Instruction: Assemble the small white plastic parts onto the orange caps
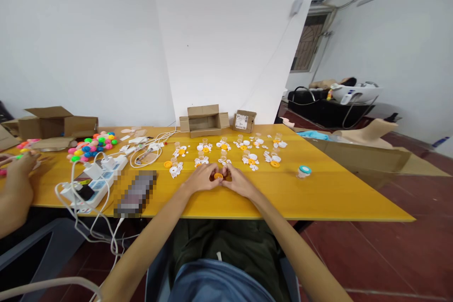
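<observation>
Near the front edge of the table, my left hand (202,178) and my right hand (238,181) meet with fingers closed around a small orange round piece (218,176). Its exact kind is hard to make out, as the fingers cover part of it. Just beyond my hands lie small sets of parts: clear plastic cups (223,155), white perforated discs (252,156) and orange rings (275,164). To the right of my hands stands a clear cup with a teal lid (305,170).
Left of me are a phone (136,193), a white power strip (101,181) and tangled cables. Colourful balls (92,147) lie farther left, near another person's hand (21,165). Open cardboard boxes (204,122) stand along the wall. The yellow table's (339,203) edge runs close before me.
</observation>
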A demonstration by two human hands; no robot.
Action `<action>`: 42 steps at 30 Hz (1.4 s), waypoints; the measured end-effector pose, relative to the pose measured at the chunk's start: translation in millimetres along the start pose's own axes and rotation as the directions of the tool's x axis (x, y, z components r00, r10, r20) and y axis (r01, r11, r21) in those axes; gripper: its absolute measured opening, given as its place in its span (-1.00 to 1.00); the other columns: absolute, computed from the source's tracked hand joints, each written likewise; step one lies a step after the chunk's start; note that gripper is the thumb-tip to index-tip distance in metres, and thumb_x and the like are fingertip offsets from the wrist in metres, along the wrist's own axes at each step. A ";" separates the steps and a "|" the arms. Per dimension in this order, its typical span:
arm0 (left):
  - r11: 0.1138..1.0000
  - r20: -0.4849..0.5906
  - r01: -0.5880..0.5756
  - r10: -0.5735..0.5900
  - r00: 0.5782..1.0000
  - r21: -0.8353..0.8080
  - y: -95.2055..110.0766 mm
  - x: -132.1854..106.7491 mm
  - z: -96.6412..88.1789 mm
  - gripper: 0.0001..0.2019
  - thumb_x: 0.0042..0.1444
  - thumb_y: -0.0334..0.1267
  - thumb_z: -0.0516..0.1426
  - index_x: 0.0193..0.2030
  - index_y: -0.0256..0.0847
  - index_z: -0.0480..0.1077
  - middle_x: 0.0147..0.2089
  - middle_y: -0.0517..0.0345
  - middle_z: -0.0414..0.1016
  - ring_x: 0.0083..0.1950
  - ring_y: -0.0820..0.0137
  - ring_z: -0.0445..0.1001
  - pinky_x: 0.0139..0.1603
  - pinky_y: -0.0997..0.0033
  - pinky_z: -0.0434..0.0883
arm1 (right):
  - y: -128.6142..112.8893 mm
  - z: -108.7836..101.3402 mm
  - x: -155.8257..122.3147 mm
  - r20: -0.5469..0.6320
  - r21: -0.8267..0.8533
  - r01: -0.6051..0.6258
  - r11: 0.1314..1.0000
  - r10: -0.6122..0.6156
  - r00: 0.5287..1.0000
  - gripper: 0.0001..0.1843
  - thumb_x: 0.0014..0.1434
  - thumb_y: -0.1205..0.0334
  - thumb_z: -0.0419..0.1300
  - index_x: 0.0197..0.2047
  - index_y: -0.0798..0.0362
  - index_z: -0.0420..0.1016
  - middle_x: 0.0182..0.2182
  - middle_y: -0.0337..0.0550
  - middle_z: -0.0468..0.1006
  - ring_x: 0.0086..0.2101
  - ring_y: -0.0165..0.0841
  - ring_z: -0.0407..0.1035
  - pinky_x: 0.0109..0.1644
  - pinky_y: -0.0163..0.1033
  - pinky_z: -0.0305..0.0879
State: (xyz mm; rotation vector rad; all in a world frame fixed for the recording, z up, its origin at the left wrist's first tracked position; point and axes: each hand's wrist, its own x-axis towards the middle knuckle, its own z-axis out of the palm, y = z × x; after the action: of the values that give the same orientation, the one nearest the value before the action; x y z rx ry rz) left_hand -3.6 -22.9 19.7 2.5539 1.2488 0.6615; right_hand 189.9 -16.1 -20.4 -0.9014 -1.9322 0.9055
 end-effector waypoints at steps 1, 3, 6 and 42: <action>1.000 -0.002 0.000 0.000 1.000 0.003 0.1 0.1 0.0 -0.93 0.14 -0.20 0.13 -0.25 -0.08 0.39 -0.37 0.22 0.50 -0.28 0.31 0.47 -0.18 0.36 0.38 | -0.3 -0.2 -0.1 0.000 -0.002 0.000 1.000 0.000 1.000 -0.73 0.05 0.16 0.31 -0.29 -0.07 0.25 -0.37 -0.31 0.43 -0.32 -0.30 0.33 -0.18 -0.19 0.29; 1.000 -0.006 0.001 -0.001 1.000 0.007 0.4 0.2 0.1 -0.94 0.14 -0.20 0.13 -0.27 -0.08 0.38 -0.38 0.22 0.49 -0.29 0.31 0.47 -0.19 0.36 0.37 | -1.4 -0.4 -0.4 -0.003 -0.008 -0.002 1.000 0.002 1.000 -0.72 0.05 0.14 0.31 -0.29 -0.08 0.25 -0.37 -0.31 0.43 -0.33 -0.30 0.32 -0.18 -0.18 0.28; 1.000 -0.014 0.004 -0.004 1.000 0.009 0.6 0.3 0.5 -0.94 0.15 -0.20 0.13 -0.29 -0.09 0.36 -0.38 0.22 0.48 -0.31 0.32 0.45 -0.21 0.36 0.36 | -3.1 -0.6 -1.1 -0.005 -0.012 -0.005 1.000 0.005 1.000 -0.73 0.06 0.15 0.30 -0.30 -0.08 0.24 -0.37 -0.30 0.44 -0.33 -0.30 0.33 -0.17 -0.17 0.27; 0.994 0.024 0.074 -0.076 0.997 0.079 8.6 0.8 -4.0 -0.80 0.22 -0.07 0.14 -0.33 -0.11 0.42 -0.44 0.21 0.46 -0.32 0.31 0.46 -0.24 0.38 0.33 | -0.2 2.0 -2.2 -0.002 -0.019 0.039 0.999 -0.039 0.999 -0.77 0.08 0.25 0.25 -0.24 -0.07 0.24 -0.35 -0.31 0.42 -0.34 -0.35 0.33 -0.22 -0.21 0.27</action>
State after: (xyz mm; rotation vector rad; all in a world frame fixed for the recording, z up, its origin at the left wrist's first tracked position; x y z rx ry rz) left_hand 0.8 -27.5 26.8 2.5545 1.3799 0.5723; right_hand 189.1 -18.5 -21.9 -0.8722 -1.9523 0.8642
